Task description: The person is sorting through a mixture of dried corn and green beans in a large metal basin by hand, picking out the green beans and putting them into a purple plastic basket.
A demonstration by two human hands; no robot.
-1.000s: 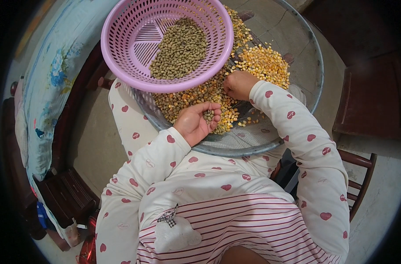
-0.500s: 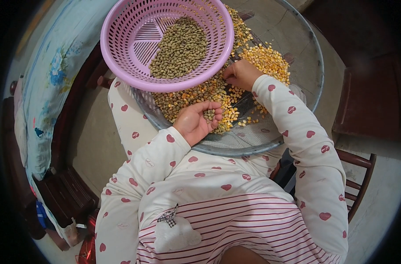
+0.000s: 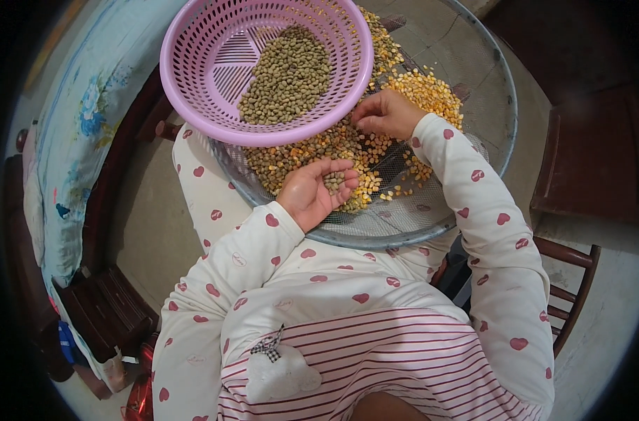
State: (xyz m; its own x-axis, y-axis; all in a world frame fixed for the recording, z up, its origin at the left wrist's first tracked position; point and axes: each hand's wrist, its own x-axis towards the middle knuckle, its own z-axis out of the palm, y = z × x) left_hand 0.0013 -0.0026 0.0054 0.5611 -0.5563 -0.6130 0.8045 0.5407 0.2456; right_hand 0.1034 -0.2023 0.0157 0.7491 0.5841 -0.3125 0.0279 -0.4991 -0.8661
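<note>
A small pile of greenish-brown beans (image 3: 333, 182) lies in my left hand (image 3: 310, 194), palm up with the fingers curled round it. My right hand (image 3: 389, 114) reaches down to the mixed grains just below the basket's right rim, thumb and fingers pinched together; whatever they grip is hidden. Both hands are over a round mesh sieve (image 3: 404, 226) resting on my lap. Yellow corn kernels (image 3: 426, 95) and mixed beans and corn (image 3: 291, 160) are spread on its mesh. A pink plastic basket (image 3: 193, 116) sits over the sieve's far left, holding a heap of the same beans (image 3: 284, 77).
On the left is a bed or bench with a light blue flowered cloth (image 3: 88, 119). Dark wooden furniture (image 3: 589, 154) stands at the right, with a wooden chair back (image 3: 568, 295) nearer me. A dark brown box-like piece (image 3: 109, 312) is at the lower left.
My right hand has shifted slightly left and up toward the basket's rim, its fingers still pinched. My left hand with the beans stays in place.
</note>
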